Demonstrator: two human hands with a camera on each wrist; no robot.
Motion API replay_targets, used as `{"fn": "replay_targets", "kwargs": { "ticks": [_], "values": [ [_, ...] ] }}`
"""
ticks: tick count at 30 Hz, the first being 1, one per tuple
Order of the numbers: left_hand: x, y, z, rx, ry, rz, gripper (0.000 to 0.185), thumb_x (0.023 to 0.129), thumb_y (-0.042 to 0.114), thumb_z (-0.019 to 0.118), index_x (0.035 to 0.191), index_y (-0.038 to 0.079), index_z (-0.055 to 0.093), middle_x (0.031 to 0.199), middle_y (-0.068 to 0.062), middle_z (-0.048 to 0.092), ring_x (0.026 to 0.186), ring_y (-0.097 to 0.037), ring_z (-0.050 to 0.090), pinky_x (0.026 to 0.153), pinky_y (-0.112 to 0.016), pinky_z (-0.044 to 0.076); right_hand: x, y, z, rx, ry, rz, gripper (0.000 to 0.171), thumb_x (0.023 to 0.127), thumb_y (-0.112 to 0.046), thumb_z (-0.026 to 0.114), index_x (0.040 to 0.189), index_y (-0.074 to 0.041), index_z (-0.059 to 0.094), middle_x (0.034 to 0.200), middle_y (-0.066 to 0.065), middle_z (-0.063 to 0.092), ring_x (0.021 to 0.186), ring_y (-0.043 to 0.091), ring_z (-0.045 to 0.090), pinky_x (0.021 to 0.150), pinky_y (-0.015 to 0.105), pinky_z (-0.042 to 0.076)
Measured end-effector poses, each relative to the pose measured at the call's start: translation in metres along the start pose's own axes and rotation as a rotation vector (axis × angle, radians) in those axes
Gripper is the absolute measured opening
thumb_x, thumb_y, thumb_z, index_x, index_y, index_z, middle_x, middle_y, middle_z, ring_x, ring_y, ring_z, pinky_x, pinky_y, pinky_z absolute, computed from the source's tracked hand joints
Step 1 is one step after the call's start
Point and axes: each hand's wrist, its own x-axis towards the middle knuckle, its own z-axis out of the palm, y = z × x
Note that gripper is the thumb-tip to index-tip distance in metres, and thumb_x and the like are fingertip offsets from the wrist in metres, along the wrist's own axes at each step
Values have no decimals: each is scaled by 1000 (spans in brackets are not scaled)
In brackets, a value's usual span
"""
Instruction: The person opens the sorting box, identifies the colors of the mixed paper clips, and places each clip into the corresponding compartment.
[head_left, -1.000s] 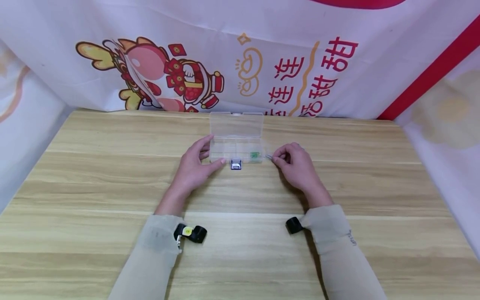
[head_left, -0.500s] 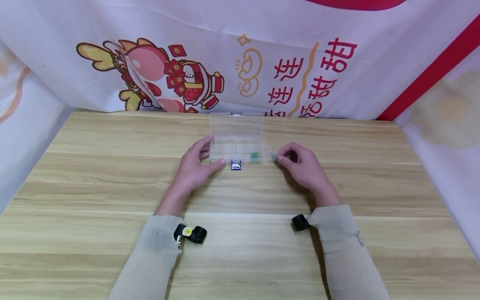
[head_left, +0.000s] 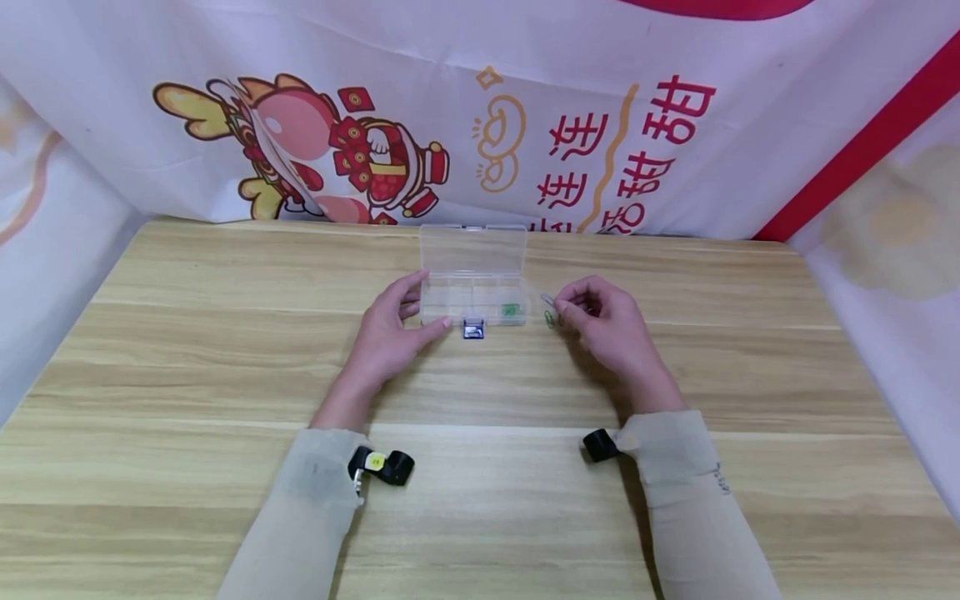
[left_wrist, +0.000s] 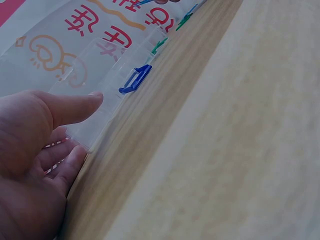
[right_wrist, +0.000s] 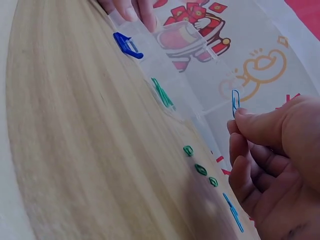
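Note:
A clear plastic compartment box (head_left: pixel 472 250) stands on the table with its lid raised and a blue latch (head_left: pixel 473 330) hanging at the front. My left hand (head_left: pixel 388 329) grips the box's left end, thumb on the front edge and fingers around the side. Green paper clips (right_wrist: pixel 162 92) lie in the front right compartment. To the right of the box, my right hand (head_left: pixel 611 321) pinches a blue paper clip (right_wrist: pixel 235 102) between thumb and index finger, above the table. Below it lie several loose green paper clips (right_wrist: pixel 200 170) and blue paper clips (right_wrist: pixel 233 212).
The wooden table (head_left: pixel 480 517) runs up to a white printed cloth (head_left: pixel 465 100) close behind the box. Side cloths border the table left and right. Each sleeve has a black wrist camera (head_left: pixel 600 446) at its cuff.
My right hand has moved right, away from the box, and slightly back. The pinched blue clip now shows clearly above a green clip on the table. My left hand has stayed put.

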Motion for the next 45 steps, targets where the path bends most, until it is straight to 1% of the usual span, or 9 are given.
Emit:
{"fn": "replay_targets", "kwargs": {
  "ticks": [8, 11, 14, 18, 23, 27, 34, 39, 45],
  "values": [
    [3, -2, -2, 7, 9, 8, 82, 96, 26, 83, 167, 24, 41, 162, -14, 50, 147, -35, 53, 126, -48, 47, 2, -4, 11, 18, 43, -25, 16, 107, -23, 69, 116, -9, 70, 109, 8, 68, 94, 22, 60, 71, 25, 55],
    [4, -3, -2, 6, 6, 10, 82, 96, 26, 83, 167, 24, 41, 161, -15, 50, 147, -36, 53, 126, -48, 47, 4, -4, 17, 11, 74, -40, 15, 106, -20, 70, 114, -8, 71, 108, 9, 70, 94, 22, 61, 75, 26, 55],
    [4, -2, -2, 5, -6, 11, 82, 97, 25, 83, 167, 23, 40, 161, -15, 50, 147, -36, 53, 126, -48, 47, 7, -5, 23, -2, 98, -38, 15, 105, -19, 70, 113, -6, 72, 109, 11, 70, 97, 22, 61, 82, 29, 54],
    [4, -1, 0, -1, -12, 5, 82, 96, 24, 83, 167, 23, 40, 161, -14, 50, 147, -35, 53, 126, -47, 48, 12, -10, 31, -15, 116, -15, 15, 106, -20, 69, 114, -8, 71, 111, 10, 69, 101, 24, 60, 88, 33, 54],
    [2, 0, 0, -14, -10, 5, 82, 96, 24, 83, 167, 23, 41, 161, -14, 50, 147, -35, 53, 126, -48, 47, 19, -20, 39, -8, 140, -14, 15, 107, -19, 68, 115, -7, 71, 113, 11, 70, 103, 25, 61, 90, 35, 54],
    [2, -2, 0, -17, -13, 20, 81, 97, 23, 83, 166, 23, 42, 159, -15, 51, 146, -36, 54, 126, -48, 47, 22, -25, 43, -7, 152, -2, 16, 107, -19, 67, 115, -6, 71, 114, 11, 70, 104, 26, 62, 91, 34, 55],
    [2, -3, 0, -11, -10, 44, 81, 96, 21, 83, 166, 21, 42, 158, -16, 52, 145, -37, 55, 126, -48, 47, 21, -25, 47, -17, 169, 5, 15, 107, -20, 68, 115, -9, 72, 114, 10, 70, 105, 25, 62, 91, 36, 55],
    [2, -3, 1, -8, -14, 33, 81, 96, 23, 83, 166, 22, 41, 158, -15, 52, 145, -36, 55, 126, -48, 47, 19, -23, 47, -31, 168, 16, 14, 107, -20, 68, 115, -10, 72, 114, 9, 70, 104, 25, 61, 92, 36, 54],
    [2, -2, 1, 1, -10, 40, 80, 97, 22, 82, 166, 23, 41, 157, -16, 52, 144, -36, 54, 126, -48, 46, 18, -20, 46, -42, 168, -5, 13, 105, -20, 70, 113, -10, 73, 111, 8, 71, 102, 25, 62, 90, 36, 54]
  ]
}}
